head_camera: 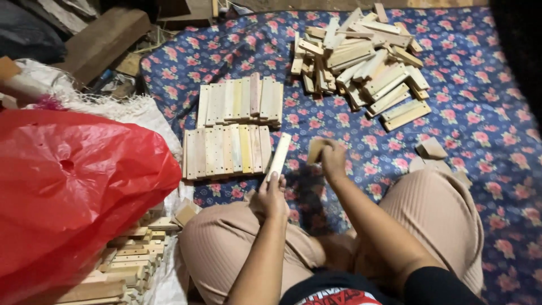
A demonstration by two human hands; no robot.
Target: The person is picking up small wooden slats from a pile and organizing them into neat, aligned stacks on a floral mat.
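Left grip (272,195) is clenched around the lower end of a pale wooden slat (279,155), whose long axis runs up toward one o'clock, its far end just beside the nearer row of laid slats (226,151). Right grip (333,159) grasps a small tan sanding block (315,150), held at three o'clock from the slat and near it, so the right hand is the nearer one to the slat's free face. The slat looks flat, straight and light, smooth-edged, like those set side by side in two rows (240,101) at eleven o'clock on the flowered blue cloth (480,113). A loose heap of slats (361,59) lies at one o'clock, well apart. A red plastic bag (73,186) bulges at nine o'clock.
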